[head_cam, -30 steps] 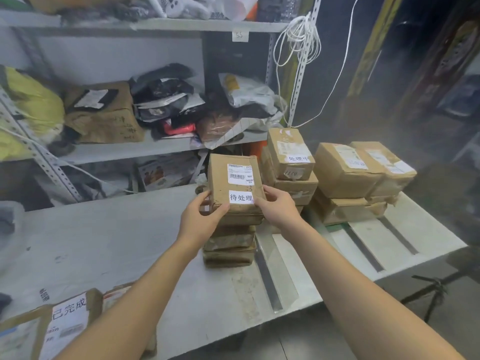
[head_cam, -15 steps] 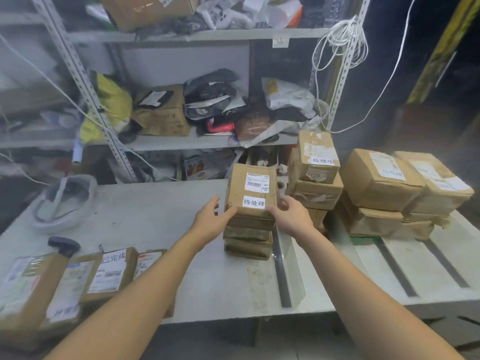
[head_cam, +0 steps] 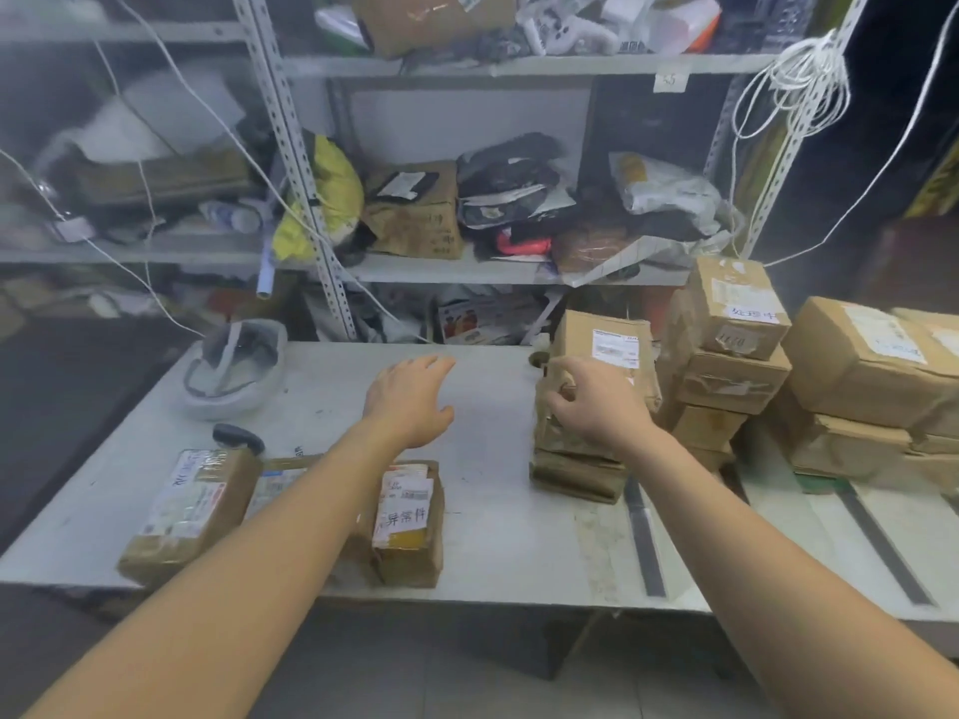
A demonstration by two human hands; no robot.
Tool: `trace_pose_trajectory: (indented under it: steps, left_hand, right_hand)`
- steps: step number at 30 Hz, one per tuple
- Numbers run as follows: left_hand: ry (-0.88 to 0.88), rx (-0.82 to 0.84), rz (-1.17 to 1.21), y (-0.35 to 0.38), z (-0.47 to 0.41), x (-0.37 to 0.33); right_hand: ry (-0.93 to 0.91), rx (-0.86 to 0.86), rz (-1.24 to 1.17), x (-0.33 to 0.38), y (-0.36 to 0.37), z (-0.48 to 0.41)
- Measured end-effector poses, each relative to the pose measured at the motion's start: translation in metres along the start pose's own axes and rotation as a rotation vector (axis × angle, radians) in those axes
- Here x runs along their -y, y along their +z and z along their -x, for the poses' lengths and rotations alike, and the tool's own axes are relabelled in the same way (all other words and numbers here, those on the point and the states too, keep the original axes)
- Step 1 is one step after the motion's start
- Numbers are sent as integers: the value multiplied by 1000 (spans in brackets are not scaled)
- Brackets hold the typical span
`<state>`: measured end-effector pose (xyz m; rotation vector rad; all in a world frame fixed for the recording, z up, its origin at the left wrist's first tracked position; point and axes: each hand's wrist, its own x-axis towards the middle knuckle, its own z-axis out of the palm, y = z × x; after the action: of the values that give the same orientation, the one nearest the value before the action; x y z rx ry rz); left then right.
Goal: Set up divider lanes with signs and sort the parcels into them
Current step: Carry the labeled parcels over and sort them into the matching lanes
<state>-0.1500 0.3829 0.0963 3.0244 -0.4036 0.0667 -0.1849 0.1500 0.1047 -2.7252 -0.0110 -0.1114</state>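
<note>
Head view, near to far. Both bare forearms reach in from the bottom edge over a grey surface.

- Lower left of frame, near the front edge: a row of brown parcels lying flat. The signed parcel carries a handwritten white sign. The left parcel is at the row's outer end. A third between them is mostly hidden by the left forearm.
- Lower right: two dark divider strips lie flat on the surface, well apart, running front to back.
- Centre: left grip is released, fingers spread, palm down above bare surface and holding nothing.
- Right of centre: right grip has its fingers curled on the near left edge of the top parcel. That parcel stands tilted, label facing the camera, on the middle stack.
- Just beside it on the right: a taller stack, its top box bearing a handwritten sign. At the right edge of the frame sits the far stack.
- Left of centre, further back: a pale bowl-shaped object, blurred.
- Top of frame: a metal shelf crowded with bags and boxes, with a white cord looped at the upper right.
</note>
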Motion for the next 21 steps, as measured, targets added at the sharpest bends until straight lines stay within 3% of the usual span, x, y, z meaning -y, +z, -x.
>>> trace_pose_trajectory:
  steps: [9, 18, 21]
  left_hand:
    - [-60, -22, 6, 4, 34, 120]
    - [-81, 155, 61, 60, 68, 171]
    - [-129, 162, 198, 80, 83, 169]
  right_hand:
    - [-10, 22, 76, 101, 56, 7]
    - [119, 97, 98, 143, 116, 34]
    - [183, 135, 79, 145, 134, 45]
